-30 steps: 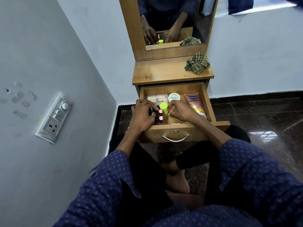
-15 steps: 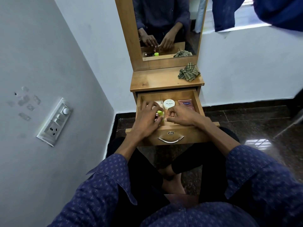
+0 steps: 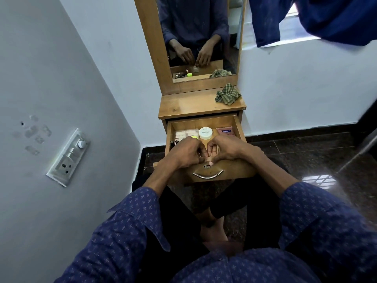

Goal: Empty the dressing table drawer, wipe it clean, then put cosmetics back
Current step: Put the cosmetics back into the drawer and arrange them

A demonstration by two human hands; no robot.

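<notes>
I'm looking down at the open drawer (image 3: 240,127) of the dressing table (image 3: 189,106), pulled out twd me w/ its metal handle (image 3: 207,175) facing my knees. Both my hands are together over the front-centre of the drawer: left hand (image 3: 183,153) and right hand (image 3: 226,149) have fingers curled in, tips meeting on a small item (image 3: 208,159) betw them, just above the front panel. It's mostly hidden by fingers, so can't tell what it is; both look to be pinching it. In the mirror (image 3: 200,37) the reflected hands seem to hold a small clear bottle, but that's blurry. Inside the drawer, at the back: a white round jar (image 3: 205,133) labelled nail polish in the middle, a pale flat box (image 3: 186,134) to its left, a pink tube (image 3: 225,131) to its right, partly under my right hand. A bit of yellow-green cap (image 3: 194,137) peeks out just behind my left knuckles, and small dark items sit along the left wall, too small to ID. A crumpled green checked cloth (image 3: 227,96) lies on the tabletop, right rear corner. Switch panel (image 3: 68,157) on the left wall.
</notes>
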